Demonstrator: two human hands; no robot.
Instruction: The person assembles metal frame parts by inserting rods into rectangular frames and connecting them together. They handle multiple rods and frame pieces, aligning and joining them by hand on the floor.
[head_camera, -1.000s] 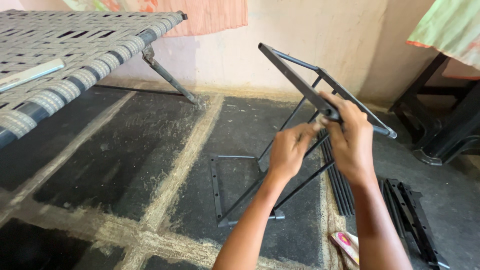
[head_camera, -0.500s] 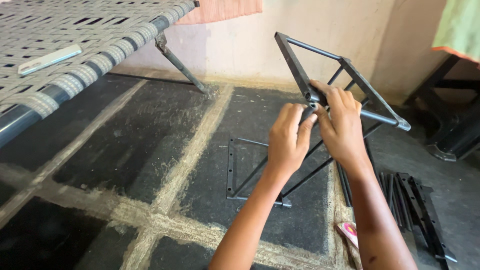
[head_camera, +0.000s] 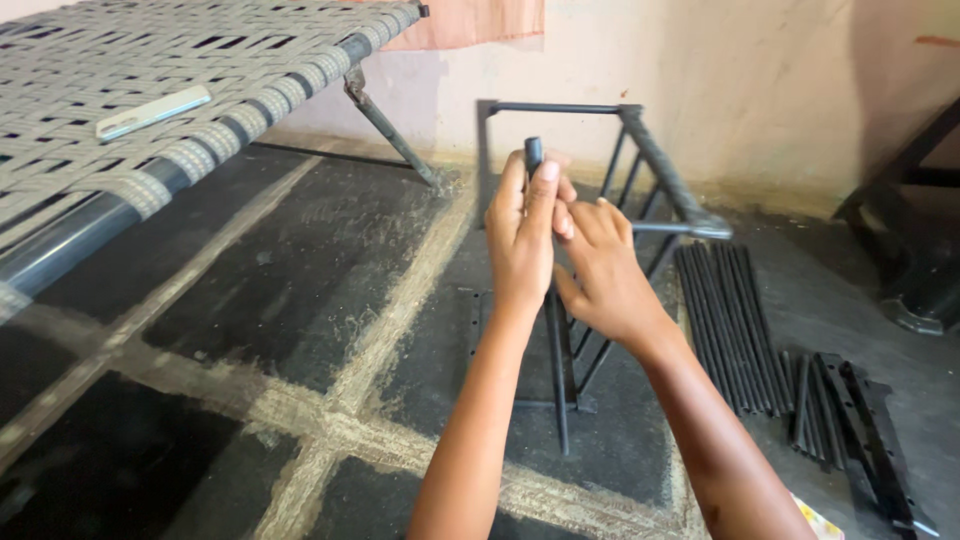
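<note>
A slim, pale rectangular phone-like device (head_camera: 153, 110) lay flat on the grey woven strap surface of the cot (head_camera: 250, 60) at the upper left, its long side slanting up to the right, and whether its screen faced upward could not be told. At the bottom right edge, a small corner of a white and yellow wrapper (head_camera: 822, 522) lay on the dark floor, mostly cut off by the frame.

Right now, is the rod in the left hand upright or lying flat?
Upright: the left hand holds the black rod nearly vertical, top above the fist.
</note>
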